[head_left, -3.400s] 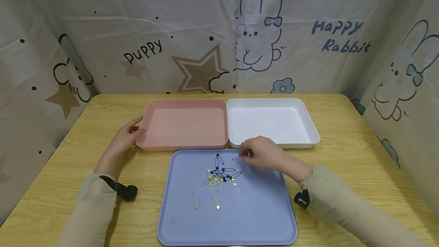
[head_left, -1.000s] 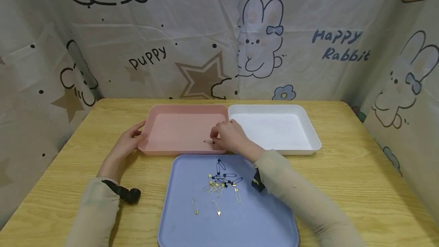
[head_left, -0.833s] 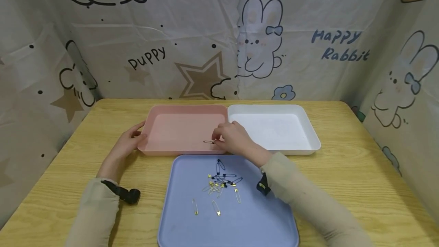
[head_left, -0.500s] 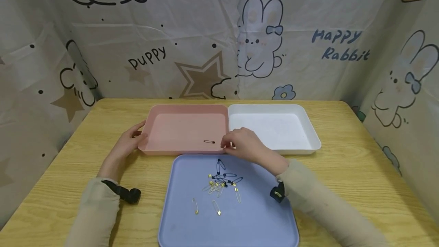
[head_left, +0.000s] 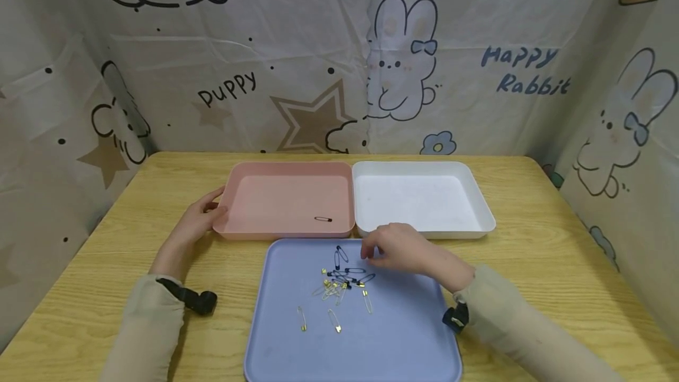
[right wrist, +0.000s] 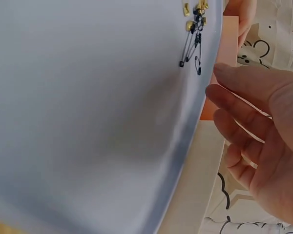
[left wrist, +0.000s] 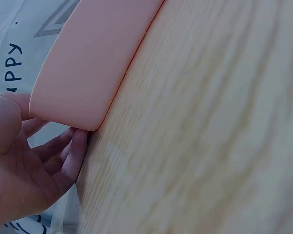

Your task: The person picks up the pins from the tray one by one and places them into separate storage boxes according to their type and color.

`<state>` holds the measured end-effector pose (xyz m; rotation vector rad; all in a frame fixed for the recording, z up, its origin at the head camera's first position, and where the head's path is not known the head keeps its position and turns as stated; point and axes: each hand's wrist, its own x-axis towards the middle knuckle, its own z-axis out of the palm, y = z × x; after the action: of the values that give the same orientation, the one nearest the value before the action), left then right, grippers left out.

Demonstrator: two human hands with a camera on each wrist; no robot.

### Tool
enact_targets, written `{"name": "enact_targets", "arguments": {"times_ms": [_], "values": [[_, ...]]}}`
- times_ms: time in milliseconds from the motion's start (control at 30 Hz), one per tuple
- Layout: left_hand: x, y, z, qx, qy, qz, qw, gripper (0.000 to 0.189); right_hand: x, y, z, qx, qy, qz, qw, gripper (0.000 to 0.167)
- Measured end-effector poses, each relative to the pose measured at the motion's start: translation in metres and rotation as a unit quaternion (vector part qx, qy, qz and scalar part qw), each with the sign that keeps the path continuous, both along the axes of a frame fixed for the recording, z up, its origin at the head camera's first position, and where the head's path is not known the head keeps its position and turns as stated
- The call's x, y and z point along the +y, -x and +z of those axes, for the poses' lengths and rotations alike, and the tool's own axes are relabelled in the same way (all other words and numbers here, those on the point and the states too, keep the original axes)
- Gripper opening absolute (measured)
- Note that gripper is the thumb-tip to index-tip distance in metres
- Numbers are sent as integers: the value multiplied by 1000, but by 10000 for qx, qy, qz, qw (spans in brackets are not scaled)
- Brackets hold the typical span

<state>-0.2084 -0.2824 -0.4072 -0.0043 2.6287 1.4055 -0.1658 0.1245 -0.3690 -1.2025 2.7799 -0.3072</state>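
Observation:
My left hand (head_left: 193, 221) grips the left end of a pink tray (head_left: 289, 236), its thumb at the rim and its other fingers against the outer wall. A single black safety pin (head_left: 323, 219) lies inside that tray, near its front right corner. With nothing in its loosely bent fingers, my right hand (head_left: 400, 248) hovers over the upper right of a blue tray (head_left: 403, 335). On the blue tray black safety pins (head_left: 354, 270) and gold safety pins (head_left: 334, 322) lie in a loose cluster; several sit apart from it. The right wrist view shows the empty fingers (right wrist: 224, 97) close to the tray's rim.
A white tray (head_left: 424, 231) stands right of the pink one, side against side. Both are behind the blue tray on a wooden table (head_left: 541, 240). A printed cloth (head_left: 297, 28) hangs at the back and both sides.
My right hand carried a black safety pin from the blue tray into the pink tray, let go of it, and came back right over the blue tray. My left hand stayed put.

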Motion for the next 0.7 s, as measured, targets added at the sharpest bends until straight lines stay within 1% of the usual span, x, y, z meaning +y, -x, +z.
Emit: {"name": "enact_targets", "arguments": {"times_ms": [267,533,700], "values": [[0,0,-1,-34,10,-28,10000,57,3,-5,-10,-139,-171,56,9997,13],[0,-1,-2,-58,-24,-18,10000,58,3,-5,-17,-18,-322,129,9994,12],[0,-1,-1,-65,-76,16,9999,57,2,-4,-17,-21,-357,227,9991,10]]}}
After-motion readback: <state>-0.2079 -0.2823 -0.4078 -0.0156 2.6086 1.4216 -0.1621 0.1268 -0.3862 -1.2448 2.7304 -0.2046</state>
